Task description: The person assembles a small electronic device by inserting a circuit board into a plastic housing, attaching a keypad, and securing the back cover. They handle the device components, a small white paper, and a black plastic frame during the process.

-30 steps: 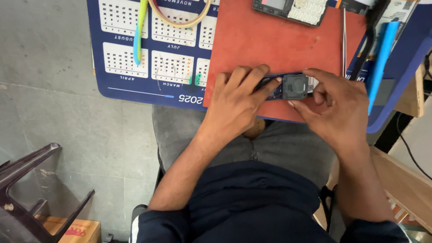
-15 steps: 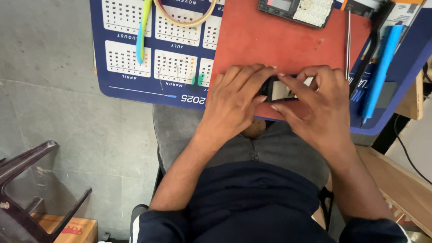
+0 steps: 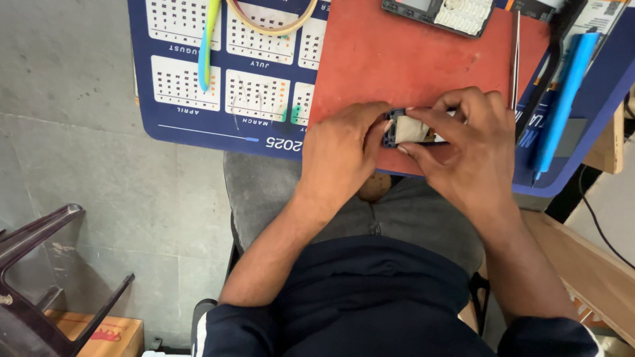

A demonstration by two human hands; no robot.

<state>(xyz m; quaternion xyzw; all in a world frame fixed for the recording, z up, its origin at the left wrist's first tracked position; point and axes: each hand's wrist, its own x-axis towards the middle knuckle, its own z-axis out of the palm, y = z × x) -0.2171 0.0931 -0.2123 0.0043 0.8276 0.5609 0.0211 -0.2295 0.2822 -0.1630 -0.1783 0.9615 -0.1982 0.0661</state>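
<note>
Both of my hands hold one small dark phone body point(image 3: 411, 129) with a pale panel on its upper face, just above the near edge of a red work mat point(image 3: 410, 63). My left hand point(image 3: 344, 152) grips its left end with curled fingers. My right hand point(image 3: 463, 142) covers its right end, thumb and forefinger pressing on the pale panel. Most of the part is hidden under my fingers.
The red mat lies on a blue calendar desk pad point(image 3: 218, 86). A second opened phone point(image 3: 440, 13) sits at the mat's far edge, metal tweezers point(image 3: 516, 59) and a blue tool point(image 3: 562, 99) to the right. A yellow-blue strip point(image 3: 206, 46) lies left. A dark chair point(image 3: 40, 264) stands at lower left.
My hands have closed in over the small phone body, which now shows its pale panel. The right hand's fingers moved left onto it.
</note>
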